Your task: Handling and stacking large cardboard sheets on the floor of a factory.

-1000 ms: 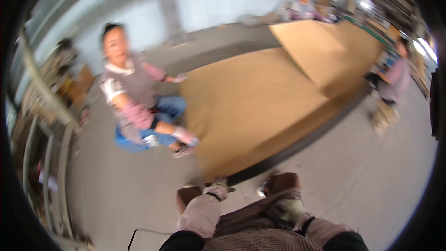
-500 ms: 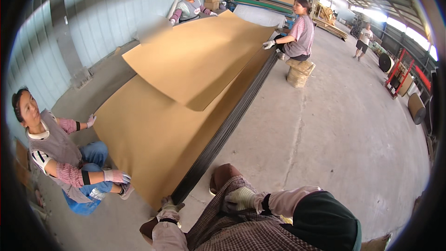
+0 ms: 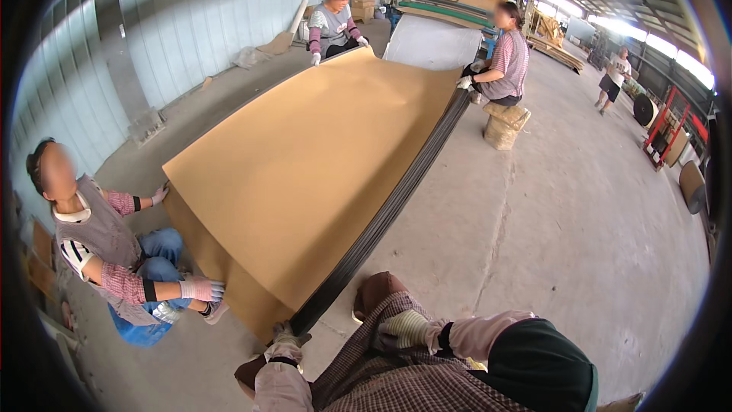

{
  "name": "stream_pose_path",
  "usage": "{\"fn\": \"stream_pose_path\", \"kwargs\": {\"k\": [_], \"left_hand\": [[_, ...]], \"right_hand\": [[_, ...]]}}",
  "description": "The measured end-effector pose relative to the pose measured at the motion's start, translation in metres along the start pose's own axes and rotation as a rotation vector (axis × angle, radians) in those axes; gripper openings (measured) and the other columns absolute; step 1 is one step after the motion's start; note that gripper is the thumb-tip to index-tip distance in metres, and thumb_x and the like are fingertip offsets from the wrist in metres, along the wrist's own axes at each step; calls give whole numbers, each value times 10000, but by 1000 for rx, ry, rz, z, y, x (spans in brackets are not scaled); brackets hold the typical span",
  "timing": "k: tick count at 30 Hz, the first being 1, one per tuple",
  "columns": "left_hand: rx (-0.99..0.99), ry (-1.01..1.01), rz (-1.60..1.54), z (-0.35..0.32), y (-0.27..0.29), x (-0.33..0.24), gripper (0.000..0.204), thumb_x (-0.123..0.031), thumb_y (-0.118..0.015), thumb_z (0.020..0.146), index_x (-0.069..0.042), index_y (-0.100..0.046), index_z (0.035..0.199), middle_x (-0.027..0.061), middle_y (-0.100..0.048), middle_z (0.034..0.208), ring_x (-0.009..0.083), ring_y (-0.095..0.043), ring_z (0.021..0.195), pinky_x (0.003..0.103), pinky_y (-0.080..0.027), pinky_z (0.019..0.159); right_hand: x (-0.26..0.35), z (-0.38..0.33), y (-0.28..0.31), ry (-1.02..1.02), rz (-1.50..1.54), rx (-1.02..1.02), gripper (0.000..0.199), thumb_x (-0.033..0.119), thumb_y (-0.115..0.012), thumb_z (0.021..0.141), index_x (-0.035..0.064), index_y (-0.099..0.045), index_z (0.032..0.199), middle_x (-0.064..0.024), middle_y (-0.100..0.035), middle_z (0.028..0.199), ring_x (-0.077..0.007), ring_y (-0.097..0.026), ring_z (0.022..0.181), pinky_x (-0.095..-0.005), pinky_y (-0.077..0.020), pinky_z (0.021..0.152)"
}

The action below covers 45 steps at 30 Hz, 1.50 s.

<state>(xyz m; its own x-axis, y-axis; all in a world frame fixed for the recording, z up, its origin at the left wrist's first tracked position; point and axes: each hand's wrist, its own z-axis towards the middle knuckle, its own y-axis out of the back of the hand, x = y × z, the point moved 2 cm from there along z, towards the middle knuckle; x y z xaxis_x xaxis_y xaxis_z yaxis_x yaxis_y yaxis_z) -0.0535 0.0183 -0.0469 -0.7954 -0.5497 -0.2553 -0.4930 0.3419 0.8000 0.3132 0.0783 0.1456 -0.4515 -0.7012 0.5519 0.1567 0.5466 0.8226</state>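
A long stack of large brown sheets (image 3: 305, 176) with dark layered edges (image 3: 396, 206) lies in front of me. Its top sheet rests a little askew, leaving a strip of the sheet below (image 3: 210, 248) bare at the near left. My left hand (image 3: 286, 342), in a pale glove, grips the stack's near corner, thumb and fingers at the edge. My right hand (image 3: 406, 328), in a striped glove, rests on my checked apron over my knee. Its fingers lie over the cloth and nothing shows in them.
Gloved co-workers sit around the stack: one person (image 3: 107, 244) at the near left, another (image 3: 333, 23) at the far left, a third (image 3: 507, 57) on a wrapped block (image 3: 505, 124) at the far right. A machine (image 3: 442, 8) stands behind. A red hand truck (image 3: 662, 130) and rolls stand right.
The raised upper sheet has come down and now lies along the stack, nearer the left co-worker. The far co-workers' hands have lowered to its edges. My hands keep their places.
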Motion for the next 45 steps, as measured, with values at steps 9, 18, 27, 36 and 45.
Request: {"fn": "stream_pose_path", "kwargs": {"k": [9, 18, 27, 36, 45], "left_hand": [[-74, -166, -69, -21, 10, -2, 948, -613, -701, 662, -130, -353, 1400, 181, -341, 1419, 335, -319, 1317, 443, -325, 1054], [-63, -132, -76, -45, 28, -16, 865, -572, -700, 693, -100, -415, 1360, 196, -466, 1302, 328, -446, 1225, 453, -395, 1000], [-369, -35, -96, -50, -4, 8, 600, -544, -565, 824, -99, -541, 1226, 146, -526, 1281, 322, -508, 1163, 429, -414, 947], [-314, -147, -91, -44, 69, -50, 476, -400, -565, 815, -75, -540, 1161, 179, -572, 1178, 353, -548, 1085, 456, -491, 839], [-81, 1, 47, -22, 59, -18, 830, -453, -634, 759, -110, -280, 1428, 158, -243, 1499, 337, -241, 1380, 478, -235, 1104]], "right_hand": [[-4, 0, -5, 25, 9, -1, 203, 237, -590, 816, 70, -612, 931, -145, -626, 810, -347, -618, 775, -406, -502, 685], [0, 0, -1, 1, -40, -20, 261, 290, -591, 805, 54, -609, 913, -166, -631, 812, -365, -619, 792, -419, -499, 687], [21, 7, 2, 5, -59, -85, 221, 310, -580, 795, 94, -619, 779, -136, -636, 731, -357, -616, 698, -442, -486, 620], [-1, 6, -17, 4, -22, -117, 241, 313, -645, 738, 77, -646, 786, -154, -641, 741, -361, -622, 707, -425, -496, 633], [20, 12, 1, -17, -3, -164, 254, 329, -645, 762, 77, -643, 793, -156, -637, 754, -371, -609, 692, -448, -483, 622]]}}
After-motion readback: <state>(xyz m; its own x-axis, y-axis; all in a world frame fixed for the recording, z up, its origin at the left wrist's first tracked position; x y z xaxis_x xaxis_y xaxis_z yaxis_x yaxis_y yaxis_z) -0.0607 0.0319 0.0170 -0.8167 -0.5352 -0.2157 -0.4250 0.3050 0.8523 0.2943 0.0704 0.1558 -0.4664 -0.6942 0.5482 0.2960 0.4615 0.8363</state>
